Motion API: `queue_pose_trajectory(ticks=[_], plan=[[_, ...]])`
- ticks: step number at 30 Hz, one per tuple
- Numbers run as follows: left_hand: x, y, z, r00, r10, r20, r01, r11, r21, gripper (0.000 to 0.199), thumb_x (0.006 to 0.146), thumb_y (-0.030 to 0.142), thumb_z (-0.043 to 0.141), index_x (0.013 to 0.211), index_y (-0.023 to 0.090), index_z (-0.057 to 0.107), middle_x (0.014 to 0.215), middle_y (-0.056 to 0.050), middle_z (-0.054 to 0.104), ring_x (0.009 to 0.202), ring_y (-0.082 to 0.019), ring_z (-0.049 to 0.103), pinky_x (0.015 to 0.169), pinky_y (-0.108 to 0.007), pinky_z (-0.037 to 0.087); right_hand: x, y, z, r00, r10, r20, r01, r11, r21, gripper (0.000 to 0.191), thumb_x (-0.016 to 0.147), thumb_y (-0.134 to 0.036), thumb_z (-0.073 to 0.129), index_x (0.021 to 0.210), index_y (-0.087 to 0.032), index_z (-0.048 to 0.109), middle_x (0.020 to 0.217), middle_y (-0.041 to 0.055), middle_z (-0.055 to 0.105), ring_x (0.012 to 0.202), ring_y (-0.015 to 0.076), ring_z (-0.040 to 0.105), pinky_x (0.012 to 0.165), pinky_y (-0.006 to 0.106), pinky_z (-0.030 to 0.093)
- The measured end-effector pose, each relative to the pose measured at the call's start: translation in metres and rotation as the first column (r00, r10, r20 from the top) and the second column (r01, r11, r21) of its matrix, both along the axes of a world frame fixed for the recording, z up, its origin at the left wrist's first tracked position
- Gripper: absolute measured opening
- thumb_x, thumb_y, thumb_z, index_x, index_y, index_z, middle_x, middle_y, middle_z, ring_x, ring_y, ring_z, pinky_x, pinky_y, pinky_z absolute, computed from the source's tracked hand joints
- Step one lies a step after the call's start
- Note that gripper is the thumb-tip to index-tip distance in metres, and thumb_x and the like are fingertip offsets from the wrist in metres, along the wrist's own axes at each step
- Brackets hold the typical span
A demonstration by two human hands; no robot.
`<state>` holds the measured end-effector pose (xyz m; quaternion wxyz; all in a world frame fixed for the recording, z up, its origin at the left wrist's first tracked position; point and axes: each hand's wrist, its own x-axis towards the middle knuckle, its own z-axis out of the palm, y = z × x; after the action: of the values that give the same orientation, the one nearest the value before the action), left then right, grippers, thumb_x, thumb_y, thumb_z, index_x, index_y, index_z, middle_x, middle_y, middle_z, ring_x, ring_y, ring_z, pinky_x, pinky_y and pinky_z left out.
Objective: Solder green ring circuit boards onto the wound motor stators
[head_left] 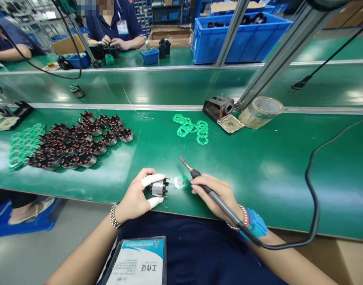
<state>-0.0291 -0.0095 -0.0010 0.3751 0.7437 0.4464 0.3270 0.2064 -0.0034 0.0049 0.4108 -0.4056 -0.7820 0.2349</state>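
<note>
My left hand (139, 194), with white covers on thumb and forefinger, grips a motor stator (158, 188) by its sides near the table's front edge. The stator lies tilted over, its pins and a few thin wires pointing right. Just right of it a ring-shaped green circuit board (180, 182) rests on the table. My right hand (214, 194) is closed around a soldering iron (209, 189) like a pen. The iron's tip points up and left, above the table and apart from the board and the stator.
Many wound stators (77, 142) crowd the left, beside piled green boards (27, 144). More ring boards (186, 126) lie ahead, near a soldering-iron stand (218, 107), a sponge (230, 124) and a round tub (260, 113). The iron's cable (313, 190) loops right. A co-worker (113, 27) sits opposite.
</note>
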Motion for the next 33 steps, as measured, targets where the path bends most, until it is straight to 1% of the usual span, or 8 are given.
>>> queue_pose_trajectory(ticks=[2,4,8,12,16,22,28,33], plan=[[-0.002,0.004,-0.001,1.0,-0.022,0.022,0.023,0.999,-0.023,0.045,0.067,0.014,0.063,0.11,0.021,0.052,0.105,-0.007,0.044,0.091,-0.018,0.052,0.078,-0.032,0.047,0.009,0.0,0.003,1.0,0.018,-0.016,-0.018,1.0,0.01,0.014,0.082,-0.02,0.052,0.092,-0.02,0.061,0.073,0.0034,0.067,0.061,0.0134,0.06,0.059,0.024,0.05],[-0.001,0.007,-0.001,0.998,-0.05,0.025,0.051,0.998,-0.027,0.045,0.067,0.011,0.062,0.11,0.022,0.052,0.105,-0.006,0.043,0.091,-0.017,0.051,0.077,-0.031,0.047,0.014,0.0,0.004,0.999,0.016,-0.028,-0.016,1.0,0.008,0.016,0.081,-0.022,0.053,0.094,-0.02,0.062,0.076,0.0041,0.069,0.065,0.0146,0.062,0.062,0.025,0.051],[0.002,0.012,0.0,0.994,-0.105,0.019,0.105,0.993,-0.043,0.048,0.066,0.007,0.061,0.11,0.023,0.052,0.104,-0.005,0.042,0.09,-0.017,0.049,0.077,-0.03,0.046,0.017,0.0,0.005,0.998,-0.068,-0.012,0.067,0.991,-0.118,0.01,0.078,-0.02,0.055,0.082,-0.02,0.063,0.075,0.0032,0.069,0.065,0.0144,0.064,0.063,0.024,0.052],[0.002,0.015,0.0,0.993,-0.114,0.017,0.115,0.991,-0.068,0.048,0.065,0.005,0.06,0.109,0.023,0.052,0.104,-0.005,0.042,0.089,-0.016,0.049,0.08,-0.032,0.046,0.017,0.002,0.005,0.998,-0.053,-0.033,0.045,0.98,-0.195,0.008,0.076,-0.021,0.054,0.076,-0.02,0.063,0.069,0.0019,0.069,0.064,0.0146,0.065,0.061,0.023,0.052],[0.0,0.015,-0.002,0.994,-0.108,0.025,0.109,0.992,-0.067,0.049,0.065,0.005,0.061,0.11,0.024,0.052,0.105,-0.005,0.042,0.09,-0.016,0.049,0.08,-0.031,0.046,0.017,0.003,0.005,0.999,-0.023,-0.038,0.014,0.977,-0.213,0.009,0.076,-0.02,0.054,0.076,-0.02,0.063,0.068,0.0014,0.068,0.064,0.0141,0.064,0.061,0.022,0.052],[0.001,0.015,-0.001,0.995,-0.092,0.03,0.094,0.993,-0.074,0.048,0.065,0.006,0.061,0.109,0.023,0.052,0.105,-0.005,0.043,0.09,-0.016,0.05,0.079,-0.03,0.047,0.017,0.002,0.006,1.0,-0.026,-0.018,0.02,0.968,-0.249,0.01,0.077,-0.023,0.054,0.076,-0.02,0.063,0.071,0.002,0.069,0.067,0.0155,0.065,0.063,0.024,0.053],[0.0,0.015,-0.002,0.994,-0.096,0.043,0.101,0.987,-0.124,0.047,0.066,0.007,0.059,0.11,0.023,0.053,0.104,-0.006,0.043,0.09,-0.017,0.05,0.076,-0.03,0.048,0.016,0.003,0.005,0.998,-0.019,-0.052,0.005,0.968,-0.25,0.01,0.077,-0.023,0.054,0.077,-0.021,0.064,0.07,0.0017,0.069,0.066,0.016,0.065,0.062,0.026,0.053],[-0.001,0.015,-0.003,0.995,-0.089,0.04,0.093,0.989,-0.118,0.046,0.067,0.009,0.061,0.11,0.023,0.053,0.105,-0.006,0.044,0.088,-0.016,0.052,0.074,-0.029,0.048,0.016,0.003,0.006,0.999,-0.024,-0.044,0.013,0.969,-0.246,0.009,0.076,-0.022,0.055,0.077,-0.021,0.064,0.071,0.0016,0.069,0.067,0.016,0.065,0.062,0.025,0.053]])
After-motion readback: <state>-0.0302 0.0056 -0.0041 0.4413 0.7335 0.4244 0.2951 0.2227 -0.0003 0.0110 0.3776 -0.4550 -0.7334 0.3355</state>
